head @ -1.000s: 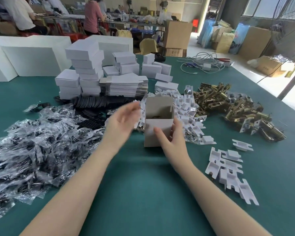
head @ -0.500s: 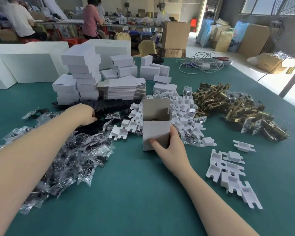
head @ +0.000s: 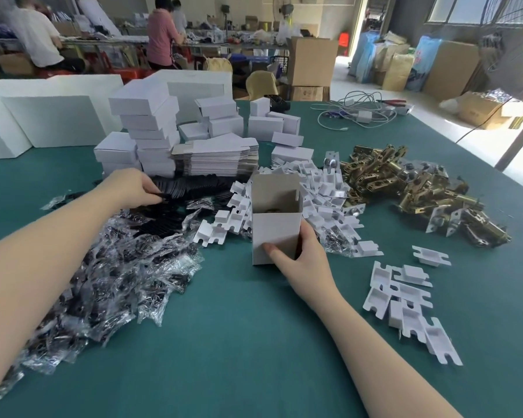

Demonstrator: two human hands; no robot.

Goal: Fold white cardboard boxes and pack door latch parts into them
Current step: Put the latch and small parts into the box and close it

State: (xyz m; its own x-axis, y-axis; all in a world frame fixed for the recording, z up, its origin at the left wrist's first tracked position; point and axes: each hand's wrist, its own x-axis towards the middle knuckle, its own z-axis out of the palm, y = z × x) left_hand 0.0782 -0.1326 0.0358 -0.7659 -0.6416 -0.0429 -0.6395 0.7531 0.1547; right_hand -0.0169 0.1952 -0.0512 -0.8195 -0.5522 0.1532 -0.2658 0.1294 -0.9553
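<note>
Packing is under way: the box (head: pixel 277 233) stands upright and open-topped at the table's middle, the right hand (head: pixel 304 260) curled round its near right corner. The left hand (head: pixel 135 188), far left, pinches a black piece (head: pixel 163 196) from the dark pile (something metallic already lies inside the box). The next move is probably to carry that piece rightward and drop it in.

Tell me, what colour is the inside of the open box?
Greyish brown inside the open box, though its outside is white. The head view shows it best.
</note>
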